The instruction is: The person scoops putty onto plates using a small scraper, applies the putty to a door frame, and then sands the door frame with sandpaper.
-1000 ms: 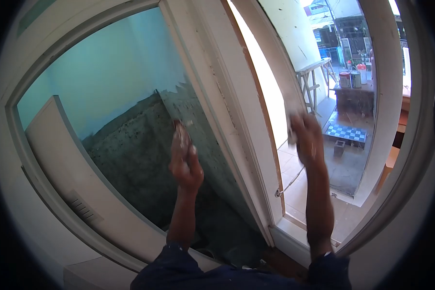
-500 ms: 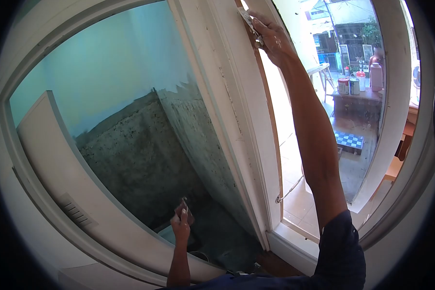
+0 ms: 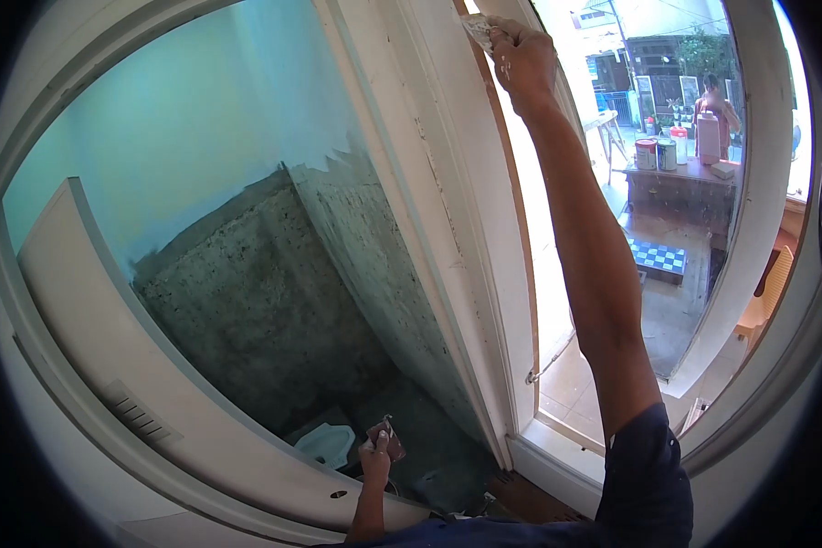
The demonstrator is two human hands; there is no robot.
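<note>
High up on the white wooden frame (image 3: 493,274), my right hand (image 3: 528,64) is closed around a flat scraper (image 3: 477,31) smeared with white paste, its blade by the frame's edge. White smears mark the fingers. Lower down, my left hand (image 3: 374,463) grips a small flat brownish plate (image 3: 389,442) with a pale lump at its top edge. It is held up inside the doorway, away from the frame.
Through the doorway are a rough grey wall (image 3: 247,274), a pale toilet bowl (image 3: 326,446) and a white door (image 3: 110,301) at left. Beyond the window (image 3: 648,301), paint cans (image 3: 656,153) stand on a brown table (image 3: 676,196), with a person (image 3: 717,110) behind.
My left hand has moved right and down with the plate, uncovering the toilet bowl. My right hand has shifted slightly upward along the frame with the scraper. The view has turned a little.
</note>
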